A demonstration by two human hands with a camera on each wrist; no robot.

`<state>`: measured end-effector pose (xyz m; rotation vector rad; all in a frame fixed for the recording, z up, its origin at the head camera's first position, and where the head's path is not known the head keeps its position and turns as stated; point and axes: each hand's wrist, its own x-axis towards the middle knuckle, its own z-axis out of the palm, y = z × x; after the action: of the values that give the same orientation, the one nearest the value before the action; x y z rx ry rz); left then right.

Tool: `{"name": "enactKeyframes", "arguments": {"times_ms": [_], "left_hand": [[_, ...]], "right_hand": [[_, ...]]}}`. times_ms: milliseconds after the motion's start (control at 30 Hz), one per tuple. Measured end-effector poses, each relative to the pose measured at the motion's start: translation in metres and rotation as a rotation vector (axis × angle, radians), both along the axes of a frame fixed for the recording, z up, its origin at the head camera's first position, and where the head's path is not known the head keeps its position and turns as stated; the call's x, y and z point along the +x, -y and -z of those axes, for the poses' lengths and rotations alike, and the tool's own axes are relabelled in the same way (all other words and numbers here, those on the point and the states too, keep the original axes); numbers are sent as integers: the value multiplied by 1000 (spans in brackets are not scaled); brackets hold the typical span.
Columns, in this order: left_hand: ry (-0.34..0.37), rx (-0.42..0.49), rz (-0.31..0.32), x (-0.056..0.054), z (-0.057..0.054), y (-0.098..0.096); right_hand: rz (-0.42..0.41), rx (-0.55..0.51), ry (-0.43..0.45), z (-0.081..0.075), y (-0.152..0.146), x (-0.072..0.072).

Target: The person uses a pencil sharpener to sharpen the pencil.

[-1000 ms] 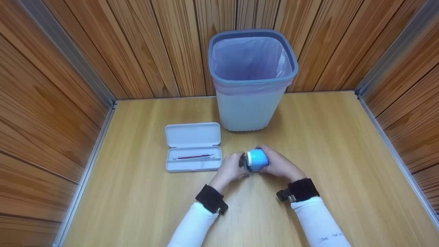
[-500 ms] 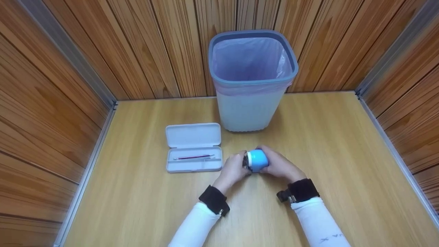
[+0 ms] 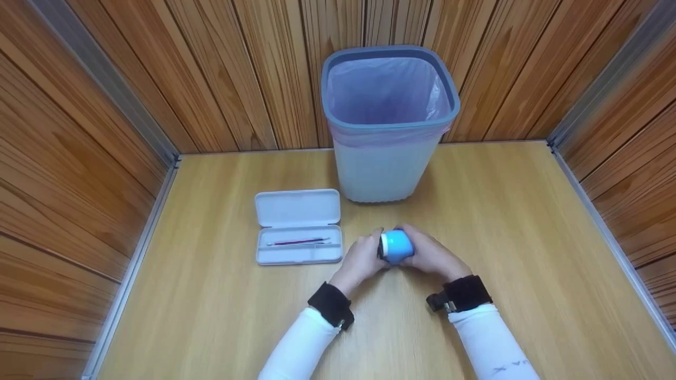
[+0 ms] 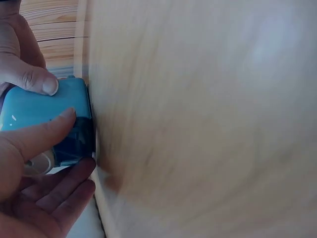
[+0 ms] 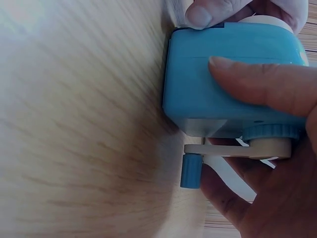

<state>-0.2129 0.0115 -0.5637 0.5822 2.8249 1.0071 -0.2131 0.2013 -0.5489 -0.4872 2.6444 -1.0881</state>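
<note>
A light blue hand-crank pencil sharpener lies on the table, gripped from both sides. My right hand holds its body, thumb along the blue casing in the right wrist view. The cream crank arm with its blue knob sticks out beside that palm. At the other end, my left hand holds the sharpener around its dark see-through shavings drawer. In the left wrist view the left thumb lies over the drawer's edge and the fingers are beyond it. The drawer is partly hidden by the fingers.
An open white pencil case with a few thin pencils lies left of the hands. Behind stands a tall bin with a grey rim and a plastic liner. Wooden panel walls enclose the table at the back and sides.
My left hand has shifted slightly right, closer to the sharpener's body. Less of the dark drawer shows between hand and casing. The right hand has stayed in place.
</note>
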Motion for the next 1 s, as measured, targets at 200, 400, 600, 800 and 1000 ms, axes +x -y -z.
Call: {"name": "enactKeyframes", "arguments": {"times_ms": [200, 400, 600, 800, 1000], "left_hand": [[60, -27, 24, 3, -12, 3], [-160, -113, 128, 0, -20, 6], [-252, -153, 146, -8, -21, 7], [-286, -205, 132, -20, -25, 5], [-285, -250, 95, -32, -28, 2]], "right_hand": [[2, 0, 29, -1, -1, 0], [-17, 8, -35, -2, -1, -2], [-17, 74, -141, -4, 4, -10], [-2, 109, -141, -6, 7, -23], [-2, 86, -138, -6, 10, -38]]}}
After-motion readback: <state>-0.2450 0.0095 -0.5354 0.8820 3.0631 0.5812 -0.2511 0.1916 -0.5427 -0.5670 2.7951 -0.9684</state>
